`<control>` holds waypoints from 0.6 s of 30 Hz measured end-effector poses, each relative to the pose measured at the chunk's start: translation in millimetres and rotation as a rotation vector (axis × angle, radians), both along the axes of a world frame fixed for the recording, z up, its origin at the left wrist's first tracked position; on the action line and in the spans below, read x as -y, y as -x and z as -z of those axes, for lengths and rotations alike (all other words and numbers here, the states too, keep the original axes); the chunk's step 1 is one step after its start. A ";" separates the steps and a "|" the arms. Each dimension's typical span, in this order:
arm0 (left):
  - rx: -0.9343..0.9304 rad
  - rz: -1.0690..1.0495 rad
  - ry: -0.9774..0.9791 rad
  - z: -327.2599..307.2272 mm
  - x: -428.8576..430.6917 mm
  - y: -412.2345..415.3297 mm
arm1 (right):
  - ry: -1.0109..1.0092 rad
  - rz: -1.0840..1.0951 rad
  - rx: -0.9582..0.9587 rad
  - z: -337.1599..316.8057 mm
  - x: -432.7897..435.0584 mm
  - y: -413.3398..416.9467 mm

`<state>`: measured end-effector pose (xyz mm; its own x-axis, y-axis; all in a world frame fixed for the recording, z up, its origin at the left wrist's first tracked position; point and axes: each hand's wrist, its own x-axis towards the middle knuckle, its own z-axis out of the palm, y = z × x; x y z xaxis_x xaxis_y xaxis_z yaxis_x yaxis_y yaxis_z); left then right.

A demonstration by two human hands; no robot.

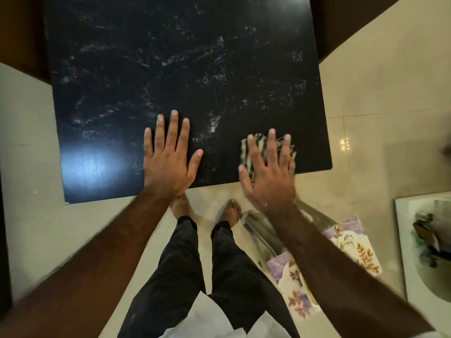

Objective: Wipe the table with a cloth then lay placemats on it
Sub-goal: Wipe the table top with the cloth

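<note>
A black table (pixel 185 76) with pale smeared streaks across its top fills the upper view. My left hand (pixel 168 158) lies flat on the near edge, fingers spread, holding nothing. My right hand (pixel 268 170) presses flat on a small striped cloth (pixel 252 145) near the table's front right corner, fingers spread over it. Floral placemats (pixel 356 245) in purple and cream lie on the floor to my right, partly hidden by my right forearm.
Beige floor tiles (pixel 380 93) surround the table. My bare feet (pixel 230 212) stand just below the front edge. A white basin or counter (pixel 419 245) with dark items sits at the right. Brown furniture (pixel 22 32) borders the top left corner.
</note>
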<state>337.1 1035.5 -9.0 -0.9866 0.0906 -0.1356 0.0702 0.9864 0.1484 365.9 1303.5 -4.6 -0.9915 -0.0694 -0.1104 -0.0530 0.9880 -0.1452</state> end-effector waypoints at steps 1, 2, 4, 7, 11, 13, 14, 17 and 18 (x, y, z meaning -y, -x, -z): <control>-0.004 -0.007 0.012 1.2 4.0 -1.5 | -0.003 0.036 0.007 -0.6 -5.2 10.3; -0.006 -0.006 0.015 1.7 6.3 -2.2 | -0.002 0.072 0.007 -0.8 -7.7 21.6; -0.009 -0.001 0.008 2.1 6.8 -2.3 | -0.002 0.119 -0.009 -0.4 -1.3 44.9; -0.018 -0.003 0.009 0.9 4.5 -1.6 | -0.006 0.101 -0.049 1.7 29.0 67.0; 0.006 0.007 0.019 -6.4 5.9 -1.1 | 0.033 -0.063 -0.103 4.9 78.1 50.1; 0.021 0.033 0.022 -9.5 10.1 -0.7 | 0.060 -0.152 -0.080 7.3 87.8 24.1; 0.014 0.028 0.033 -10.7 14.8 -1.1 | 0.068 -0.183 -0.070 8.8 86.5 11.5; -0.009 -0.073 0.066 -12.4 37.9 -5.1 | 0.046 -0.188 -0.039 9.3 66.2 -9.6; -0.006 -0.099 0.071 -12.1 47.0 -6.7 | 0.030 -0.163 -0.031 8.1 58.7 -8.4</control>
